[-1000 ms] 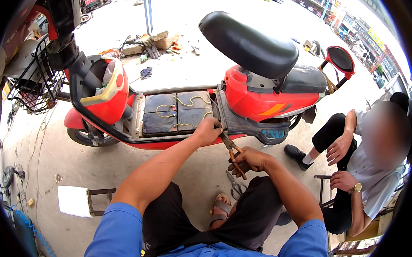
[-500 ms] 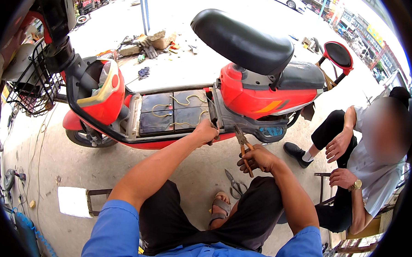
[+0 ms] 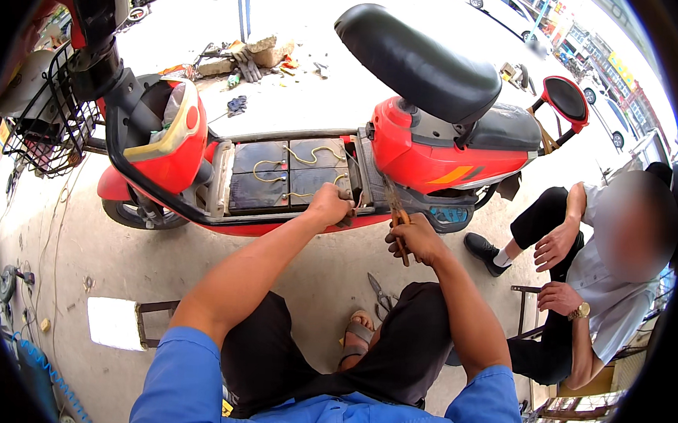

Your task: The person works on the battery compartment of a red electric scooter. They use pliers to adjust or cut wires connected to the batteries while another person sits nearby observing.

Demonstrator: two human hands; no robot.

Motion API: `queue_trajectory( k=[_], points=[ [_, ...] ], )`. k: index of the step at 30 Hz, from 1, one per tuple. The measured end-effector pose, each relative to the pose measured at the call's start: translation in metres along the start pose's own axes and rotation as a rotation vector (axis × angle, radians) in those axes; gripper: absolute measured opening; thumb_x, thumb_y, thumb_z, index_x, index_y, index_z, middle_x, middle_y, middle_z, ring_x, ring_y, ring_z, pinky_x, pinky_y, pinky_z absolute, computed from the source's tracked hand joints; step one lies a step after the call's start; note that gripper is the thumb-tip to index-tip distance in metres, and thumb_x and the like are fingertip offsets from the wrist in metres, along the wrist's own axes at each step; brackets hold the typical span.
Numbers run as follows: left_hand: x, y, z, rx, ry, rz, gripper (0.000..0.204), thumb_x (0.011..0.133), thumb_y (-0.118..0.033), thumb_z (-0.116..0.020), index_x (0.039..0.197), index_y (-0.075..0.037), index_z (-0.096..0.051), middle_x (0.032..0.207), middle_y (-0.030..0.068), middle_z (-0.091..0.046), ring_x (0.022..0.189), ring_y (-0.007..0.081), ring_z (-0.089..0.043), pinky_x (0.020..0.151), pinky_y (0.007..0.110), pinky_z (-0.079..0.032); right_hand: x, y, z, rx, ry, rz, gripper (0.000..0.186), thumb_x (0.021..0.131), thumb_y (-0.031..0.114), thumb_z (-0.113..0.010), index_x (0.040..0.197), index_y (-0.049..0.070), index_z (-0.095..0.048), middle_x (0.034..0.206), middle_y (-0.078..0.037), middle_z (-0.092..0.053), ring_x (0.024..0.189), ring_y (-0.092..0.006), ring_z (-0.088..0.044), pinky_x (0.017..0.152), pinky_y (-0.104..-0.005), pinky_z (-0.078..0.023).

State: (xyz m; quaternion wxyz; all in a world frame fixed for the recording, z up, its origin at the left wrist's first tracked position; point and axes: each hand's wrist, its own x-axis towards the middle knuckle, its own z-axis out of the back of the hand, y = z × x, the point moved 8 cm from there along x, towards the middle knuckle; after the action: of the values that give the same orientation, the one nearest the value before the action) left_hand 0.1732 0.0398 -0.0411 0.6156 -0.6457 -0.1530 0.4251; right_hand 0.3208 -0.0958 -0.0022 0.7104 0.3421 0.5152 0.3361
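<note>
- From the left hand (image 3: pixel 331 207), yellow wires (image 3: pixel 312 161) loop across the batteries (image 3: pixel 253 193) at 10 o'clock, obstructing.
- 11 o'clock: open air, left of the raised black seat (image 3: pixel 417 64).
- 2 o'clock: red rear body (image 3: pixel 409 158) blocks.
- Between 3 and 4: right hand (image 3: pixel 416 236) and pliers (image 3: pixel 397 214) block.
- 5 o'clock: room between the forearms (image 3: pixel 265 257).

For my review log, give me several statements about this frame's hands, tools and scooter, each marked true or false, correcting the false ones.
1. The right hand holds orange-handled pliers. True.
2. The left hand rests on the raised seat. False: the left hand is by the batteries.
3. Scissors lie on the ground. True.
4. The raised seat is red. False: the raised seat is black.
</note>
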Motion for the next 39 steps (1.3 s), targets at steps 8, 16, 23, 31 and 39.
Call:
queue_trajectory(
  k=[8, 16, 23, 31, 39],
  points=[
    [-0.001, -0.011, 0.022, 0.308, -0.115, -0.175, 0.017, 0.087, -0.008, -0.062, 0.091, 0.006, -0.07, 0.074, 0.0116, -0.069, 0.056, 0.0163, -0.065, 0.049, 0.031, -0.051, 0.007, 0.003, -0.001, -0.072, -0.013, -0.002, 0.014, 0.083, 0.008, -0.057, 0.083, -0.006, -0.054, 0.072, -0.013, -0.062, 0.055, -0.0205, -0.063, 0.049, -0.0341, -0.053],
    [-0.003, -0.045, 0.025, 0.539, -0.306, -0.468, 0.019, 0.082, -0.01, -0.064, 0.094, 0.003, -0.071, 0.084, 0.0206, -0.07, 0.076, 0.0307, -0.07, 0.073, 0.037, -0.054, 0.014, 0.053, -0.02, -0.248, -0.013, 0.081, 0.013, 0.079, 0.006, -0.056, 0.071, -0.005, -0.054, 0.06, -0.01, -0.055, 0.048, -0.0182, -0.057, 0.044, -0.0333, -0.048],
    [0.008, -0.058, 0.056, 0.556, -0.517, -0.461, 0.017, 0.08, -0.014, -0.064, 0.092, -0.006, -0.072, 0.091, 0.018, -0.069, 0.087, 0.0375, -0.066, 0.078, 0.046, -0.052, 0.026, 0.099, -0.031, -0.21, 0.007, 0.158, 0.012, 0.078, 0.006, -0.055, 0.079, -0.006, -0.051, 0.065, -0.013, -0.059, 0.049, -0.0198, -0.059, 0.042, -0.0325, -0.05],
    [0.038, -0.061, 0.083, 0.59, -0.572, -0.528, 0.019, 0.079, -0.01, -0.064, 0.094, 0.0, -0.071, 0.093, 0.0178, -0.071, 0.09, 0.0314, -0.068, 0.083, 0.038, -0.053, 0.035, 0.078, -0.031, -0.09, -0.079, 0.132, 0.014, 0.079, 0.003, -0.052, 0.083, -0.011, -0.052, 0.068, -0.017, -0.062, 0.05, -0.0216, -0.06, 0.041, -0.0351, -0.051],
    [0.05, -0.053, 0.08, 0.678, -0.422, -0.398, 0.021, 0.08, -0.02, -0.068, 0.09, -0.001, -0.073, 0.089, 0.0189, -0.071, 0.087, 0.0317, -0.069, 0.08, 0.039, -0.053, 0.047, 0.073, -0.026, -0.12, -0.028, 0.129, 0.016, 0.079, 0.006, -0.051, 0.077, -0.009, -0.057, 0.069, -0.017, -0.063, 0.052, -0.0212, -0.061, 0.044, -0.0348, -0.051]
  ],
)
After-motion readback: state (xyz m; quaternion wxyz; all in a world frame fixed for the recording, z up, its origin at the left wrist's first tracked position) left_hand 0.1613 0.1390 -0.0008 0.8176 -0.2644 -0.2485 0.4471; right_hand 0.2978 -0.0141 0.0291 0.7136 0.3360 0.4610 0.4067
